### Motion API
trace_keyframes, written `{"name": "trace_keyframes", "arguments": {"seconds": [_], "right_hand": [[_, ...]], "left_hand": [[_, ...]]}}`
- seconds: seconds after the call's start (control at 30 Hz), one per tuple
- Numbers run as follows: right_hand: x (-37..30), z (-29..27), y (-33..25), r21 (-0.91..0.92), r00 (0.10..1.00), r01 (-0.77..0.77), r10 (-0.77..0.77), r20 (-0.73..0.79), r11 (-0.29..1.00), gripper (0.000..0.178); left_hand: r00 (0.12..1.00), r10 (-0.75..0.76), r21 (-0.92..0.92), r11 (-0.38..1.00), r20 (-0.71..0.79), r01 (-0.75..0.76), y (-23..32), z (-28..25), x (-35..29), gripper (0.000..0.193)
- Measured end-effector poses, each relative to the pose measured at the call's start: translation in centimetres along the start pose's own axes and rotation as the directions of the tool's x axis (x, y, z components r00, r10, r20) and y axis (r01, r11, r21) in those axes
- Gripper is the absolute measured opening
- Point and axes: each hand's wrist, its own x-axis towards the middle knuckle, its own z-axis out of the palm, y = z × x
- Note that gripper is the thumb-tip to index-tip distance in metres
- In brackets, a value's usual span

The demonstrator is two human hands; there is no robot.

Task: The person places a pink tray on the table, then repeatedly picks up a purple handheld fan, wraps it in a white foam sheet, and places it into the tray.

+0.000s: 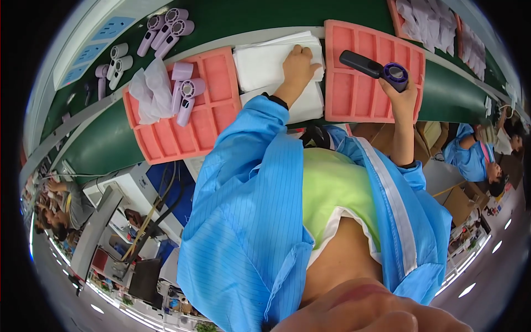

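Handheld fan, black, one: being held over right pink tray, long axis slanting, handle pointing left and slightly far. Right hand: gripping its round head. Left hand: curling over white sheets; whether pinching, cannot tell.

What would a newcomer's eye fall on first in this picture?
Probably the black handheld fan, held in the right hand over a pink tray. Then the left hand on white sheets beside that tray, and the lilac fans clustered at upper left.
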Motion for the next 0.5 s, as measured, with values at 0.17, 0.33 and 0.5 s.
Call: {"name": "trace_keyframes", "arguments": {"seconds": [0.17, 0.33, 0.5], "right_hand": [[1.1, 1.1, -1.0, 0.006, 0.998, 0.052, -0.052, 0.022, 0.999, 0.048], [3.0, 2.9, -2.2, -0.043, 0.939, 0.25, -0.231, 0.253, 0.967, 0.047], [3.5, 5.8, -4.3, 0.063, 0.786, 0.469, -0.449, 0.426, 0.881, 0.05]], "left_hand": [[0.998, -0.059, -0.082, 0.995, 0.028, 0.061, -1.5, 0.7, 0.0, 0.016], [0.989, -0.142, -0.406, 0.903, 0.031, 0.142, -1.1, -3.1, -0.4, 0.013], [0.971, -0.232, -0.518, 0.839, -0.059, 0.169, 0.8, -8.6, -2.2, 0.01]]}}
